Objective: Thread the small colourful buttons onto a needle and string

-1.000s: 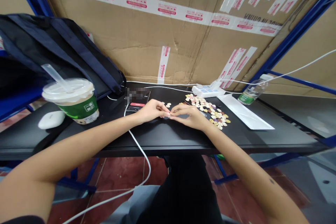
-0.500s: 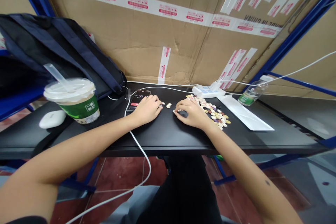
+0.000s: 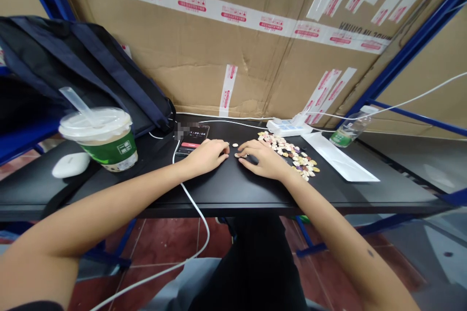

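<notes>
My right hand rests low over the black tabletop with its thumb and fingertips closing around a small pale oval button. My left hand lies across from it, fingers curled and thumb tip close to them; whatever is between these tips is hidden. Another pale button lies on the table in the gap between both hands. Beside and behind my right hand spreads a loose pile of buttons, mostly cream, with some pink, brown, yellow and purple ones.
A phone showing a running timer sits behind my left hand, a white cable beside it. Further left are a drink cup, a white case and a backpack. On the right: power strip, white packet, bottle.
My left hand has shifted slightly right and its fingers have drawn together. My right hand has moved a little left, onto the few loose buttons between the hands.
</notes>
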Action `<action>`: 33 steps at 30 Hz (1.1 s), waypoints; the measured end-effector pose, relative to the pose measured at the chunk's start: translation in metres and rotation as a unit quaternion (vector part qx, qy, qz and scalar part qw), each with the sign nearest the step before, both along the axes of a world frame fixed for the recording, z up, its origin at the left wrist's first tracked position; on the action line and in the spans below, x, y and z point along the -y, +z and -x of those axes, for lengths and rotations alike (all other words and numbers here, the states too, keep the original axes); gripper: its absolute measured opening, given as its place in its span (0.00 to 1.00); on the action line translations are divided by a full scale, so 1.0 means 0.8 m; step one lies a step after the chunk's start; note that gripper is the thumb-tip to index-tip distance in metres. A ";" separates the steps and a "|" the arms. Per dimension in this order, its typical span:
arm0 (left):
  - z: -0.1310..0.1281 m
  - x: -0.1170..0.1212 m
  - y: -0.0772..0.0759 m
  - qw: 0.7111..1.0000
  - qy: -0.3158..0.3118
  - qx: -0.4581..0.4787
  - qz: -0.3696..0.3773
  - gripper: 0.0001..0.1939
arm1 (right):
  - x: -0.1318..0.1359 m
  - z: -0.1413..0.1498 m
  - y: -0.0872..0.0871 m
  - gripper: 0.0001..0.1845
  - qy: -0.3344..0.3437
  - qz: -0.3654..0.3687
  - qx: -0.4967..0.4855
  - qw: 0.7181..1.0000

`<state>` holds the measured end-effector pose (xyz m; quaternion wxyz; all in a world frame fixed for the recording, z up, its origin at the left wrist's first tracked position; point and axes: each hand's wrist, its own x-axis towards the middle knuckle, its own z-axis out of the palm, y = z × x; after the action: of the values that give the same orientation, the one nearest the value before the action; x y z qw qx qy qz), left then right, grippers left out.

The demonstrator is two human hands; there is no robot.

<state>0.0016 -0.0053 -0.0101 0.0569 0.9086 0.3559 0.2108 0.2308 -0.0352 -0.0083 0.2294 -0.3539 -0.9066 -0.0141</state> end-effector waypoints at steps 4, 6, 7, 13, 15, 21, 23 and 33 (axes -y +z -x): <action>-0.002 -0.002 -0.004 0.997 -0.013 0.059 0.051 0.04 | 0.002 0.001 0.000 0.12 0.048 0.019 -0.032 0.998; -0.003 -0.003 -0.006 0.993 -0.018 0.085 0.077 0.06 | 0.002 0.002 0.000 0.16 0.069 0.026 -0.047 0.996; -0.003 -0.004 -0.007 0.992 -0.018 0.094 0.086 0.06 | 0.002 0.003 -0.001 0.17 0.080 0.031 -0.052 0.995; -0.003 -0.007 -0.009 0.990 -0.003 0.112 0.091 0.07 | -0.002 0.005 -0.006 0.15 0.123 0.072 -0.070 0.987; -0.003 -0.006 -0.007 0.987 -0.005 0.121 0.108 0.07 | -0.002 0.005 -0.006 0.14 0.118 0.079 -0.066 0.988; -0.005 -0.008 -0.007 0.956 -0.008 0.193 0.223 0.07 | -0.002 0.005 -0.006 0.11 0.101 0.095 -0.087 0.987; -0.006 -0.010 -0.009 0.945 -0.004 0.212 0.248 0.07 | -0.002 0.004 -0.007 0.10 0.081 0.097 -0.092 0.988; -0.009 -0.007 -0.005 0.889 -0.005 0.296 0.349 0.09 | -0.006 0.000 -0.009 0.08 0.084 0.069 -0.148 0.983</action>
<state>0.0092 0.0000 -0.0140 0.4743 0.7275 0.3687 0.3315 0.2304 -0.0306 -0.0154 0.3364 -0.2892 -0.8881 0.1203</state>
